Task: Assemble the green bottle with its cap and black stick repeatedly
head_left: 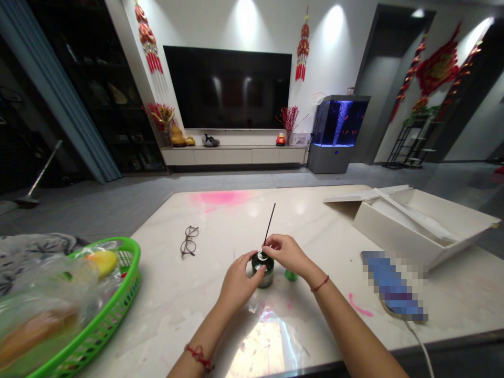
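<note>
**At the counter's middle: one jar, one stick, two hands**

On the pale counter (334, 231), in the head view, stands one small dark green jar (263, 269), upright; what it holds cannot be told. The left hand (238, 283) wraps its side from 8 o'clock, fingers curled snug around it. The right hand (286, 253) pinches one thin black stick (270, 224) at the jar's mouth; the stick's long axis rises toward 1 o'clock. One small green cap (291, 275) lies just beside the jar at 3 o'clock. One pair of glasses (189, 240) lies at 10 o'clock. One green basket (118, 304) at 9 o'clock holds bagged food. One open white box (421, 223) sits at 2 o'clock.
</note>
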### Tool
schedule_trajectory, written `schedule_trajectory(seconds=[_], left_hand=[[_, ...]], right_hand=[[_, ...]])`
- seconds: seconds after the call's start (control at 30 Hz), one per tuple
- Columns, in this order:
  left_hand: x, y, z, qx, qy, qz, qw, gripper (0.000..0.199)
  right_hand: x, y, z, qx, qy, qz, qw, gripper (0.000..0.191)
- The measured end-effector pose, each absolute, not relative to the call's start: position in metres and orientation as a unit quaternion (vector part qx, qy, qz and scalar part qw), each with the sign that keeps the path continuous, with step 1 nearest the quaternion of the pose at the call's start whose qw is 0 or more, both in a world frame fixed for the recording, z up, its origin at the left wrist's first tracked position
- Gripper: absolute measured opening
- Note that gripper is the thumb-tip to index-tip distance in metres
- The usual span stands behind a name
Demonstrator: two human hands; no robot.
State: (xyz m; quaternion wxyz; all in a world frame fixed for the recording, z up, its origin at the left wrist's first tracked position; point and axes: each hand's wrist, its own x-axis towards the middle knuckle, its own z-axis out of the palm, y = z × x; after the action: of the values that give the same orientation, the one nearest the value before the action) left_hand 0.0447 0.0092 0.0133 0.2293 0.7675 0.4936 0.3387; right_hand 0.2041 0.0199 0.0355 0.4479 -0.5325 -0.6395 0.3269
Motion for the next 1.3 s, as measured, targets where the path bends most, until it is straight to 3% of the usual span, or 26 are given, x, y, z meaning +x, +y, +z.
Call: schedule_trajectory(seconds=[0.27, 0.4, 0.83, 1.3], left_hand=[[0.037, 0.010, 0.015, 0.757, 0.473, 0.313, 0.325, 0.048], [0.041, 0.007, 0.014, 0.770, 0.477, 0.298, 0.300, 0.059], [0.047, 0.009, 0.003, 0.816, 0.482, 0.277, 0.157, 0.067], [0.048, 0.007, 0.003, 0.818, 0.475, 0.277, 0.168, 0.066]], right_hand=[[0.204, 0.020, 0.035, -0.540, -0.641, 0.314, 0.446, 0.008], [0.204, 0.020, 0.036, -0.541, -0.637, 0.314, 0.450, 0.007], [0.204, 0.020, 0.037, -0.541, -0.637, 0.313, 0.452, 0.007], [0.205, 0.020, 0.036, -0.529, -0.663, 0.327, 0.417, 0.006]])
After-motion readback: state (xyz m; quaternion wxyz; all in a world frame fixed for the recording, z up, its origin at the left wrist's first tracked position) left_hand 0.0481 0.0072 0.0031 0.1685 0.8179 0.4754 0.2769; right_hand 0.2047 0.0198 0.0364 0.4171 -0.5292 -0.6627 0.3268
